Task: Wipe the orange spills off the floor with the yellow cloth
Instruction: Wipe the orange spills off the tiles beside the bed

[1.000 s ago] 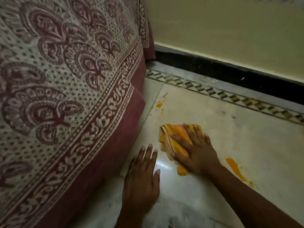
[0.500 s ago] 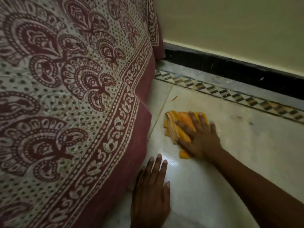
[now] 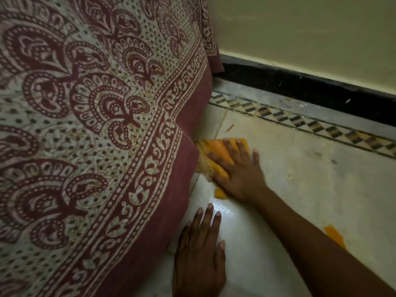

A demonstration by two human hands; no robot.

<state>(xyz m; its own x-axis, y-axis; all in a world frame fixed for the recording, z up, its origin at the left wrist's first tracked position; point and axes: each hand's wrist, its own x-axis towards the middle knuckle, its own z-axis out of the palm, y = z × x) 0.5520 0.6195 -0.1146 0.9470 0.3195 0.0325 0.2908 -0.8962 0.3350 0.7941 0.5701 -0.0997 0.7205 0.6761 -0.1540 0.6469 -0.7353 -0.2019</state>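
The yellow cloth (image 3: 216, 153), folded and stained orange, lies on the pale marble floor (image 3: 300, 189) right against the hanging bedsheet. My right hand (image 3: 240, 170) presses flat on top of it, fingers spread, covering its near half. My left hand (image 3: 199, 254) rests palm-down on the floor closer to me, holding nothing. An orange spill (image 3: 335, 236) shows on the floor beside my right forearm, partly hidden by it. A thin orange streak (image 3: 229, 127) lies beyond the cloth.
A maroon and cream printed bedsheet (image 3: 96, 136) drapes down over the whole left side, its edge touching the floor. A patterned tile border (image 3: 310, 125), a black skirting (image 3: 300, 86) and a cream wall close off the far side.
My right hand has pushed the cloth left and away, up against the bedsheet. The orange spots near the tile joint are no longer visible. My left hand stays planted.
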